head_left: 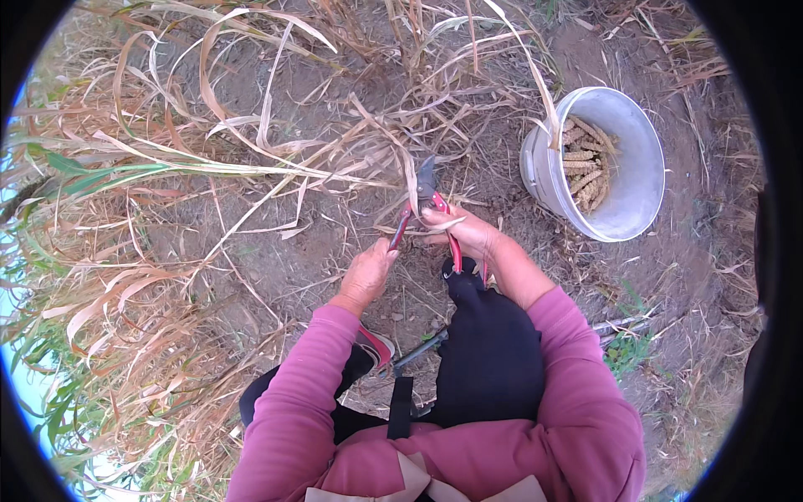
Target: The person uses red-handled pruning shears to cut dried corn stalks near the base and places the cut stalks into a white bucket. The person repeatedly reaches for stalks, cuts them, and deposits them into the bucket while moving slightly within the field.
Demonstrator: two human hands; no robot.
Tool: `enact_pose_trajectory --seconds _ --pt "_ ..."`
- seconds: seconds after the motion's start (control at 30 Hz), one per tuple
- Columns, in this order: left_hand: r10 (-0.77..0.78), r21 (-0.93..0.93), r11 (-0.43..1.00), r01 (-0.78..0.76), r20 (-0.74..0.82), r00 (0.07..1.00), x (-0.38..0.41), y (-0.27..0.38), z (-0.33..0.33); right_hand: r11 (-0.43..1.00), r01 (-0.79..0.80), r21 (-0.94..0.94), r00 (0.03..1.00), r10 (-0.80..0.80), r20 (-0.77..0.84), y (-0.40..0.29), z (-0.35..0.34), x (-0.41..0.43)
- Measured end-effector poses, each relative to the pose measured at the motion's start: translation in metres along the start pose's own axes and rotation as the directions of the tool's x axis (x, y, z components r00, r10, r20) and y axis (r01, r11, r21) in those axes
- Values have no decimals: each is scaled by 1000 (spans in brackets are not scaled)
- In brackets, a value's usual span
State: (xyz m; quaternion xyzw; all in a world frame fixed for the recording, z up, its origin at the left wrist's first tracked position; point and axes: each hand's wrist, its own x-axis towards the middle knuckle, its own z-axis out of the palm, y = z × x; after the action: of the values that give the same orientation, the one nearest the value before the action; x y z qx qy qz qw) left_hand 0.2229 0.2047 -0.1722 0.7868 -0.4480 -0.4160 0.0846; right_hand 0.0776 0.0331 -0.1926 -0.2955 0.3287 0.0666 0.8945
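Observation:
Red-handled pruning shears (439,202) stand with their handles spread in front of me, blades pointing away. My left hand (369,268) is closed around the left handle. At the right handle is my right hand (469,233), its fingers and thumb around it, close to the pivot. A dry leaf (409,172) hangs across the blades and partly hides them. Another dry leaf strip lies over my right fingers. Pale dry stalks (301,170) reach in from the left towards the blades; whether the blades touch a stalk cannot be made out.
A white plastic bucket (637,194) with dry seed heads (586,166) inside stands tilted in view at the right. Dry stalks and leaves (125,276) crowd the left side. Litter covers the soil (301,245). My black-trousered knee (489,357) and a red shoe (375,347) are below my hands.

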Motion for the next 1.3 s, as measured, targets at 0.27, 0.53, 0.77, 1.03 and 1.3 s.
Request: enact_pose_trajectory --seconds 0.27,0.53,0.77,1.03,1.3 --pt "216 -48 974 -221 -93 972 17 52 -15 971 132 199 991 -135 1 1 -22 -10" --pt "470 515 805 -293 -254 845 102 94 -58 381 -460 -802 770 -278 -574 -19 -32 -21" --pt "-34 507 857 94 -127 991 136 22 -55 836 -320 -445 924 170 -344 -8 -64 18" --pt "-40 513 854 92 -111 993 121 -8 -32 849 -361 -386 914 239 -328 -31 -76 73" --pt "-35 543 838 55 -48 998 126 -14 -33 731 -350 -586 920 152 -361 -44 -86 108"
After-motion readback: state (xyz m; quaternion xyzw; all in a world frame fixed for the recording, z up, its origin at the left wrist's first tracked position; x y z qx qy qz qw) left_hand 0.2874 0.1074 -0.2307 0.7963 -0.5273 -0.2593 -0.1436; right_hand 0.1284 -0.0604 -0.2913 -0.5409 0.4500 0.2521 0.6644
